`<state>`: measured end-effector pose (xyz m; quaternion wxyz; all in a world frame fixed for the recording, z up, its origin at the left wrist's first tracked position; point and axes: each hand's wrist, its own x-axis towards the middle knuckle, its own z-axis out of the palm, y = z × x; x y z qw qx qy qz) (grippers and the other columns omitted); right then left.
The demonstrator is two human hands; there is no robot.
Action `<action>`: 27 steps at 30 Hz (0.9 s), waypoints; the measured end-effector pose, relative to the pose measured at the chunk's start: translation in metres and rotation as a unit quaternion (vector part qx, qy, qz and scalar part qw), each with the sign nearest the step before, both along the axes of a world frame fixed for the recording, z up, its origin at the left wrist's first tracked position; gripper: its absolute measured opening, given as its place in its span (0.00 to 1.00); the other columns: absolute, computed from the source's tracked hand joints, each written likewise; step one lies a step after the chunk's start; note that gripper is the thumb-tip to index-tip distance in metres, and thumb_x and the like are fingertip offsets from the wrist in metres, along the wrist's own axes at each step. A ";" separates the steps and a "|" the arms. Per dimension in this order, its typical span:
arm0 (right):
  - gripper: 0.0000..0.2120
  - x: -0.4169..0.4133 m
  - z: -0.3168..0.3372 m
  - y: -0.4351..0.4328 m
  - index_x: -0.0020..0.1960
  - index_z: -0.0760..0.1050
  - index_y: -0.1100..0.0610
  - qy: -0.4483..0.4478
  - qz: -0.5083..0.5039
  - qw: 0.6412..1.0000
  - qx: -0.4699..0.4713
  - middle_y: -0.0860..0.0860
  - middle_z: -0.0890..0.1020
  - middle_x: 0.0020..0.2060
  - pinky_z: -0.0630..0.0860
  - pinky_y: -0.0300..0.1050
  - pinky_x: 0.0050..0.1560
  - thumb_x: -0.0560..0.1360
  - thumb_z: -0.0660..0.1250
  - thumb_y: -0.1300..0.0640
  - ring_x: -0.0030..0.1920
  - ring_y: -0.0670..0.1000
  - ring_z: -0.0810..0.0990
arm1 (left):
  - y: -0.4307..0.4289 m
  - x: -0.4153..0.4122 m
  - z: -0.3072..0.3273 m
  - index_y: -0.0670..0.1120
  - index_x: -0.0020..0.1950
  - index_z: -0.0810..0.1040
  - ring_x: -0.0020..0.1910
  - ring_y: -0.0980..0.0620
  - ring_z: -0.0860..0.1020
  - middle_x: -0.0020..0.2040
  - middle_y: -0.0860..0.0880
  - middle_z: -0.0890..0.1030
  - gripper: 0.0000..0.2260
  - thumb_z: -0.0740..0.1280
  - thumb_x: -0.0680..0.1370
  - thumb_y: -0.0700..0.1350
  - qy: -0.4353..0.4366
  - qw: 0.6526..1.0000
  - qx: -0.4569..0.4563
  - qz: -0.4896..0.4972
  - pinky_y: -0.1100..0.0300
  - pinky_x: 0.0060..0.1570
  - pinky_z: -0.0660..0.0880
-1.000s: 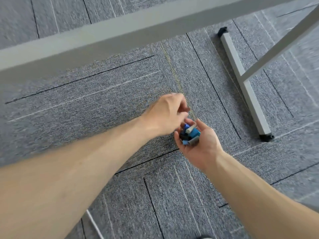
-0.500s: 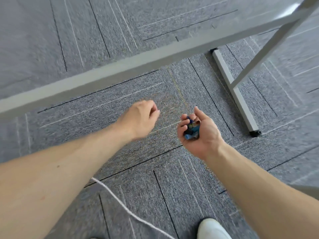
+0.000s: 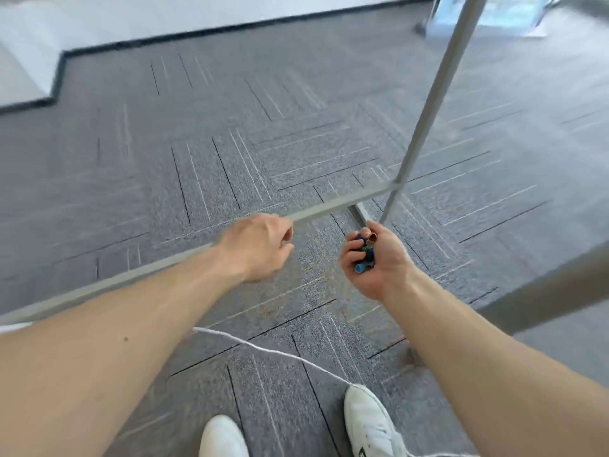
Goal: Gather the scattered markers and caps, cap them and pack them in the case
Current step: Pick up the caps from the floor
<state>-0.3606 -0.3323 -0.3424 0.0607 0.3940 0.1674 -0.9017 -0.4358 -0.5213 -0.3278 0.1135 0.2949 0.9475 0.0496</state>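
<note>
Gathering step, by the look of it. Right hand (image 3: 379,268) cupped palm-up over the carpet floor (image 3: 230,133), fingers curled round a small bunch of marker caps (image 3: 365,257): blue mostly, maybe a green and a tan one. Best to keep that palm level and the fingers snug to avoid spilling any. Loose little caps, probably a pain to chase across low carpet. Left hand (image 3: 257,245) just beside it, fingers loosely curled, nothing showing in it, so free for grabbing more. No markers or case anywhere in view, so likely worth scanning the floor before heading off.

Around: grey metal table frame (image 3: 438,94) right ahead, with a crossbar just past both hands and an upright leg beside the right one. Easy to clip a wrist there. White sneakers (image 3: 369,420) at the near edge, and a white cord (image 3: 263,349) trailing across the carpet up to the right one. Proper trip hazard. Blurry all over, so no hope of counting the caps.
</note>
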 end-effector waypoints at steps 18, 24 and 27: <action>0.23 0.276 0.434 0.136 0.31 0.66 0.54 0.190 -0.116 0.952 0.208 0.50 0.74 0.27 0.64 0.33 0.18 0.85 0.58 0.50 0.23 0.44 0.70 | 0.120 0.196 0.378 0.53 0.61 0.76 0.58 0.51 0.78 0.60 0.54 0.79 0.14 0.68 0.79 0.57 0.144 0.967 0.105 -0.183 0.49 0.60 0.76; 0.25 0.408 0.480 0.244 0.29 0.66 0.53 0.164 -0.229 0.920 0.272 0.48 0.72 0.29 0.64 0.33 0.17 0.84 0.58 0.50 0.22 0.44 0.69 | 0.249 0.275 0.416 0.54 0.64 0.76 0.59 0.53 0.77 0.62 0.55 0.79 0.14 0.66 0.81 0.57 0.163 0.929 0.104 -0.315 0.55 0.58 0.75; 0.25 0.477 0.483 0.295 0.30 0.65 0.53 0.130 -0.286 0.901 0.299 0.48 0.71 0.28 0.63 0.34 0.17 0.85 0.57 0.48 0.23 0.43 0.69 | 0.318 0.317 0.421 0.55 0.63 0.77 0.59 0.52 0.77 0.59 0.56 0.78 0.13 0.66 0.81 0.58 0.175 0.907 0.098 -0.369 0.55 0.55 0.73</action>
